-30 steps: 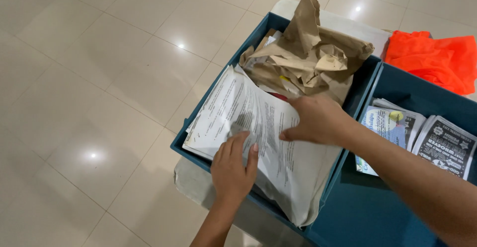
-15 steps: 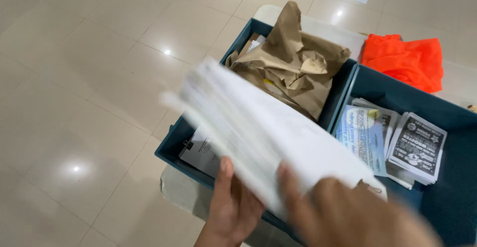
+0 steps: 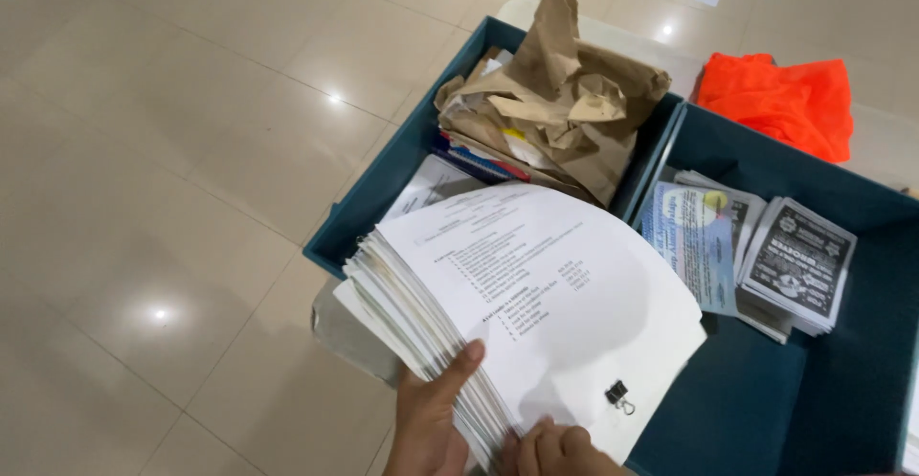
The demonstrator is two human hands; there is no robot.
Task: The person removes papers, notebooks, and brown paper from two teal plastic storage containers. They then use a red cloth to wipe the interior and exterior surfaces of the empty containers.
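Left hand: the left hand [image 3: 428, 423] is gripping the thick stack of papers [image 3: 522, 304] at its near left edge, thumb lying on the top sheet, fingers hidden underneath.
Right hand: the right hand [image 3: 560, 449] is showing only curled fingertips at the bottom of the frame, pressing on the stack's near edge just beside the left hand.
Stack: it is being held tilted above the near end of the left teal bin [image 3: 383, 198], fanning out away from both hands.
Clip: a black binder clip [image 3: 618, 396] is sitting on the top sheet, near the right hand.
Left bin: crumpled brown paper [image 3: 565, 102] is filling its far end.
Right bin: the right teal bin [image 3: 842, 361] is holding printed booklets [image 3: 747, 256].
Beyond: an orange cloth [image 3: 780, 98] is lying past the bins.
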